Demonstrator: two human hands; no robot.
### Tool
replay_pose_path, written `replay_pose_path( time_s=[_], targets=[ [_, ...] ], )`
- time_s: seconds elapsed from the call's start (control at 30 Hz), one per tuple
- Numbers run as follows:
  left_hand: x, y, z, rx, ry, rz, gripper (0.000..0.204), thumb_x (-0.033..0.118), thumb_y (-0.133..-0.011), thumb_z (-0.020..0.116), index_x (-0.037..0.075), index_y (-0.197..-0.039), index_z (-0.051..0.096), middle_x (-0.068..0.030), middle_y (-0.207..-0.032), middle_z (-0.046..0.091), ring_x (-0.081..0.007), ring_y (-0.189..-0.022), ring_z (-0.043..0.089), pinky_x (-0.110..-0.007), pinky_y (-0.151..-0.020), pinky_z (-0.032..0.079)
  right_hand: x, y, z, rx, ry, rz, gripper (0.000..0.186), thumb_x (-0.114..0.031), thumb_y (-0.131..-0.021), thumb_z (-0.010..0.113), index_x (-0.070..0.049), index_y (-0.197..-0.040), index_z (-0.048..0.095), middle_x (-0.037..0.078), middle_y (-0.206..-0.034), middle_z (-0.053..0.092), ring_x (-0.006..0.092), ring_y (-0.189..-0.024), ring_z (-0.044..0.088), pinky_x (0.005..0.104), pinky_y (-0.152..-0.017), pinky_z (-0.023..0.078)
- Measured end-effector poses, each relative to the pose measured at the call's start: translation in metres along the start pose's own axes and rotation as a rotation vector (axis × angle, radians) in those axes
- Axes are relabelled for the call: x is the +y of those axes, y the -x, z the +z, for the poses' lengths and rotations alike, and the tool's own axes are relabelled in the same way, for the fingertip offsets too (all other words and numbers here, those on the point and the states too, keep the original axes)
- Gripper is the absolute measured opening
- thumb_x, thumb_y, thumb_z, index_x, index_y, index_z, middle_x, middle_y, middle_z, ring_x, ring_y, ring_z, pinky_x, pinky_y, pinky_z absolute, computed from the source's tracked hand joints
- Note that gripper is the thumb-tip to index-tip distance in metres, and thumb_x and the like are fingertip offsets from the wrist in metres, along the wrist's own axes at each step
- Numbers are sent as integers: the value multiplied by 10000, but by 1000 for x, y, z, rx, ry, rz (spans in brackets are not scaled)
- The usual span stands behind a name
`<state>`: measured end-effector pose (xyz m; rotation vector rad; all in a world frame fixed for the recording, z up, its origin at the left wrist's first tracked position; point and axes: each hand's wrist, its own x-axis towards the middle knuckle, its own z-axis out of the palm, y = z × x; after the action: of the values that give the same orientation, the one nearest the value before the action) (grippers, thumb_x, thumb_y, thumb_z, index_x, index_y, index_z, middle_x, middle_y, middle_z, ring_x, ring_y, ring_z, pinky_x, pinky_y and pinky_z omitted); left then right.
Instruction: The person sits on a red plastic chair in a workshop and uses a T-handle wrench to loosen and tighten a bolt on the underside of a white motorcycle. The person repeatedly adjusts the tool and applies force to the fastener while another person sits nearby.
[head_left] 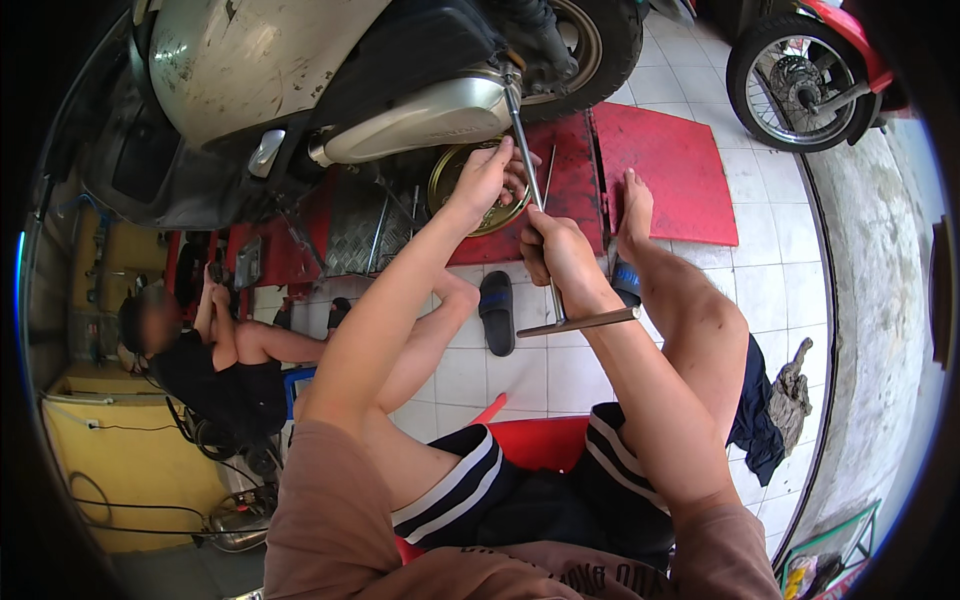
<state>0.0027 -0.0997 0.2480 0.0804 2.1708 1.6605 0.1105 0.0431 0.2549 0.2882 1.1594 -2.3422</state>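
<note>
My right hand (558,250) is wrapped round the shaft of a long steel T-handle wrench (530,165), its crossbar (600,319) lying over my wrist. The wrench's far end meets a bolt area beside the silver side casing (420,128) of a scooter (260,60). My left hand (492,180) is beside the shaft, fingers loosely curled and apart, some passing behind it. Below that hand a round gold-coloured tray (448,170) sits on the red platform (580,200), and a thin metal rod (551,175) is to the right.
A co-worker (240,360) sits at the left, hands raised near the red platform. A black slide sandal (497,312) lies on the tiles between my legs. A red motorbike's wheel (795,90) is at the upper right, a crumpled cloth (790,400) at the right.
</note>
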Motion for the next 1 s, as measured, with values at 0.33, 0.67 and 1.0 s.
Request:
replay_pose_path(
  time_s=[0.33,0.67,1.0],
  targets=[
    [-12,-7,18,84,-7,108,371,283,-997,457,4,-873,668,-31,-662,597,-98,-573,549,-257,-537,433,14,-19,7,91,70,-81,410,-307,-1000,395,-125,-633,400,-25,-480,329,94,-383,257,282,-403,176],
    [-4,2,14,94,171,27,352,315,-993,466,19,-878,619,14,-590,464,-72,-494,435,-219,-449,330,24,-34,0,200,256,-155,419,-327,-950,486,-17,-671,524,45,-538,463,151,-490,434,330,-497,329],
    [16,9,29,212,-559,141,484,379,-940,526,-36,-721,646,-80,-595,595,-153,-587,564,-325,-582,440,7,-25,0,431,875,-270,472,-349,-914,513,98,-822,630,317,-831,627,445,-848,627,468,-757,477]
  ],
)
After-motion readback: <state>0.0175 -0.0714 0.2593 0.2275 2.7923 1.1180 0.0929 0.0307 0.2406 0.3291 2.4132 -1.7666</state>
